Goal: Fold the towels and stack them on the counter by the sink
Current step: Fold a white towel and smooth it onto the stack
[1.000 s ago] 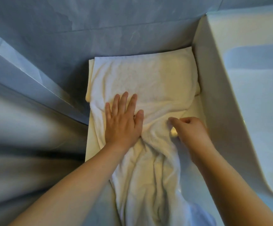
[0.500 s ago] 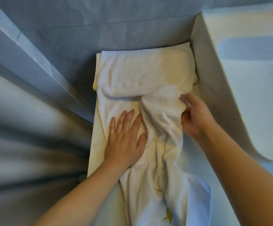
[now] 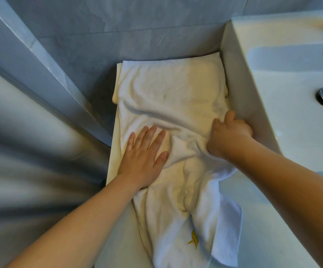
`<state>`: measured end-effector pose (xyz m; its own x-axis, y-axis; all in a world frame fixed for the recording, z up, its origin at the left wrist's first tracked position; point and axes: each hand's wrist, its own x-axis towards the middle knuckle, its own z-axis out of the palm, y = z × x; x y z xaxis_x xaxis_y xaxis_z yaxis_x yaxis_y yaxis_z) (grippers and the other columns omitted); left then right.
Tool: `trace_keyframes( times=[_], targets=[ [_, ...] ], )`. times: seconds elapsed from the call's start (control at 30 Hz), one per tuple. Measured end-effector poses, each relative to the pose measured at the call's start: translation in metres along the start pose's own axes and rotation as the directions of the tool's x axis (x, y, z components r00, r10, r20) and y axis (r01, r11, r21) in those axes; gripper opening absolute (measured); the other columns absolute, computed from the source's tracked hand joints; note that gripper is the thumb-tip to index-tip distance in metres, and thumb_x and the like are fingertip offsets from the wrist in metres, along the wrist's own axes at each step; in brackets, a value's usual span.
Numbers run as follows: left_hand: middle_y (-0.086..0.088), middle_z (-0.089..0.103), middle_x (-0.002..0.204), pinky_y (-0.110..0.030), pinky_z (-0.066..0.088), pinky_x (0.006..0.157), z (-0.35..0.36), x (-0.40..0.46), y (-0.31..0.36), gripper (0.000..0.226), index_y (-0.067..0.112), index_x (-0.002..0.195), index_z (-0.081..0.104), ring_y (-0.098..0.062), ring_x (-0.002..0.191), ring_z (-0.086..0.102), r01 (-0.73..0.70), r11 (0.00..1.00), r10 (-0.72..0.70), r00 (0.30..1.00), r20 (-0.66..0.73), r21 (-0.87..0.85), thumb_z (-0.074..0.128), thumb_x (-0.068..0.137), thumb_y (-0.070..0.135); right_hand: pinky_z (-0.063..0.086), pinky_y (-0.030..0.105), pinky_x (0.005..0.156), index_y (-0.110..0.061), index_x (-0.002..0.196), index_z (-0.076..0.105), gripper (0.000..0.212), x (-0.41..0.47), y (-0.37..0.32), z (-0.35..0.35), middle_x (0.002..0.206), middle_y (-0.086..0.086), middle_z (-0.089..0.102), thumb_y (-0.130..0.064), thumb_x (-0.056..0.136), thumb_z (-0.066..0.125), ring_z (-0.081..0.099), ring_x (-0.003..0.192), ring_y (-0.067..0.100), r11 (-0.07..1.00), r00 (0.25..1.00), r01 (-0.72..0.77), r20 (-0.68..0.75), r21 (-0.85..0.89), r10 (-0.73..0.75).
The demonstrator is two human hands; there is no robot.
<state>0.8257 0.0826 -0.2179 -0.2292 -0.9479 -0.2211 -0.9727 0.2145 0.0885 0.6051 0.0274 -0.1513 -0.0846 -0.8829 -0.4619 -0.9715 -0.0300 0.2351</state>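
One white towel (image 3: 168, 97) lies on the counter (image 3: 116, 151); the left hand (image 3: 145, 159) presses it flat-fingered at seven o'clock, while the right hand (image 3: 228, 136) clutches its edge at three o'clock.

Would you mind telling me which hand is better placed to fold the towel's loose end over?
Probably the right hand: it already grips a bunch of the towel beside the sink. The left hand lies flat, pinning the cloth.
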Motion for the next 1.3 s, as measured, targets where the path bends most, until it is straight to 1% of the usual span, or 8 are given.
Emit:
trace_keyframes(
  times=[0.3,0.47,0.6,0.73,0.9,1.03,1.2,1.3],
  targets=[
    [0.012,-0.033,0.158,-0.034,-0.023,0.116,-0.006,-0.030,-0.059,0.069,0.042,0.146,-0.030,-0.011,0.143,-0.034,-0.186,0.979,0.168,0.969,0.183,0.084,-0.007,0.088,0.071,0.035,0.038,0.074,-0.019,0.153,0.011,0.066,-0.003,-0.003,0.014,0.145,0.017,0.021,-0.033,0.095,0.038,0.046,0.113,0.040,0.981,0.996,-0.038,-0.067,0.190,0.052],
    [0.008,-0.025,0.161,-0.041,-0.020,0.118,-0.007,-0.029,-0.057,0.082,0.041,0.149,-0.025,-0.015,0.147,-0.028,-0.158,0.984,0.144,0.976,0.164,0.075,-0.011,0.078,0.079,0.036,0.041,0.104,-0.012,0.153,0.014,0.079,-0.048,-0.006,0.036,0.147,0.020,0.034,-0.029,0.088,0.056,0.039,0.130,0.038,0.408,0.955,-0.001,-0.121,0.913,0.272],
    [-0.008,0.015,0.157,-0.053,0.007,0.119,-0.018,-0.063,-0.020,0.074,0.027,0.154,0.016,-0.032,0.145,0.012,0.088,0.987,-0.114,0.974,-0.195,-0.135,0.035,0.091,0.060,0.037,0.046,0.108,-0.011,0.147,0.027,0.089,-0.109,-0.010,0.065,0.140,0.015,0.044,-0.049,0.077,0.068,0.043,0.129,0.034,0.322,0.960,-0.079,-0.015,0.944,0.279],
    [-0.008,0.051,0.117,-0.047,0.045,0.091,-0.021,-0.139,0.022,0.048,0.016,0.114,0.042,-0.033,0.108,0.050,0.490,0.630,-0.644,0.764,-0.052,-0.603,0.063,0.085,0.048,0.042,0.047,0.102,-0.017,0.142,0.035,0.106,-0.137,-0.005,0.068,0.138,0.008,0.040,-0.082,0.062,0.061,0.046,0.124,0.029,0.521,0.952,-0.260,0.306,0.813,-0.003],
    [0.003,0.056,0.071,-0.033,0.038,0.059,-0.008,-0.167,0.052,0.055,0.017,0.074,0.053,-0.022,0.072,0.057,0.630,0.683,-0.539,0.776,0.328,-0.369,0.049,0.085,0.071,0.028,0.044,0.105,-0.024,0.140,0.038,0.096,-0.148,-0.014,0.060,0.144,0.006,0.035,-0.087,0.068,0.045,0.031,0.132,0.031,0.913,0.987,0.045,0.126,0.404,-0.104],
    [0.003,0.038,0.056,-0.032,0.026,0.050,-0.009,-0.162,0.070,0.041,0.015,0.060,0.038,-0.015,0.053,0.037,0.553,0.479,-0.565,0.789,0.243,-0.682,0.063,0.088,0.033,0.033,0.038,0.096,-0.021,0.122,0.054,0.036,-0.147,-0.020,0.071,0.129,0.009,0.050,-0.038,0.094,0.042,0.039,0.121,0.033,0.890,0.996,0.091,-0.033,0.446,-0.085],
    [-0.011,0.050,0.078,-0.034,0.040,0.066,-0.010,-0.169,0.055,0.010,0.010,0.081,0.047,-0.021,0.072,0.051,0.374,-0.204,-0.564,0.711,0.421,-0.905,0.054,0.087,0.014,0.033,0.030,0.064,-0.008,0.080,0.055,0.015,-0.153,-0.005,0.071,0.078,0.010,0.054,-0.004,0.087,0.043,0.051,0.080,0.028,0.610,0.991,-0.064,-0.024,0.790,0.135],
    [-0.016,0.058,0.077,-0.030,0.045,0.057,-0.011,-0.190,0.028,0.011,0.004,0.090,0.055,-0.023,0.066,0.059,0.462,-0.126,-0.582,0.682,0.442,-0.878,0.054,0.083,0.012,0.034,0.022,0.047,-0.003,0.083,0.056,0.014,-0.160,0.010,0.069,0.067,0.012,0.051,-0.001,0.087,0.043,0.050,0.059,0.026,0.524,0.974,-0.228,0.187,0.821,0.131]
  ],
)
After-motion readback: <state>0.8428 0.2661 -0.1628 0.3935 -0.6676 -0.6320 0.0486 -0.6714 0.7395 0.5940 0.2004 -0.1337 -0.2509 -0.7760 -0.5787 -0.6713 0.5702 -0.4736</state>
